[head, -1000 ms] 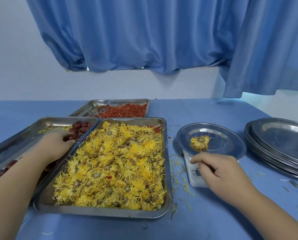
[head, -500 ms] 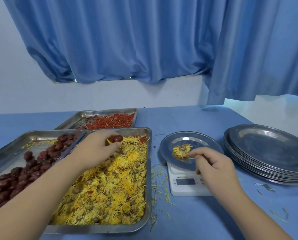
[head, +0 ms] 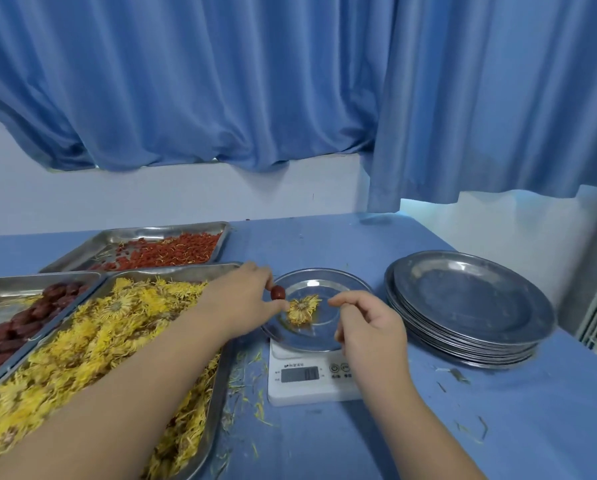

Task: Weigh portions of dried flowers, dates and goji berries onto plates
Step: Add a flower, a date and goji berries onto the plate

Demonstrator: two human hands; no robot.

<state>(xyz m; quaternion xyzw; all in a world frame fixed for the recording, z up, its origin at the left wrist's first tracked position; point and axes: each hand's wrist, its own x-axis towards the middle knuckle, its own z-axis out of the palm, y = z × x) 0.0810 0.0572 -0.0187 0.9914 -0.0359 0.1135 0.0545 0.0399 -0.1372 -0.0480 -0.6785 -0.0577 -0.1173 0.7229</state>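
A steel plate (head: 338,284) sits on a white digital scale (head: 311,379) and holds one dried yellow flower (head: 302,308). My left hand (head: 245,299) reaches across the flower tray and pinches a dark red date (head: 278,292) over the plate's left rim. My right hand (head: 366,327) hovers over the plate's right side with fingers loosely curled, holding nothing that I can see. Left of the scale lies a tray of dried flowers (head: 117,344). Further left is a tray of dates (head: 23,320), and behind is a tray of goji berries (head: 165,252).
A stack of several steel plates (head: 470,306) stands to the right of the scale. Loose petals (head: 248,382) litter the blue tablecloth around the scale. A blue curtain (head: 290,81) hangs behind, and the table's right edge is near the stack.
My left hand has carried a date from the date tray, across the flower tray, to the plate's left rim. My right hand lifted slightly beside the flower. The camera view shifted.
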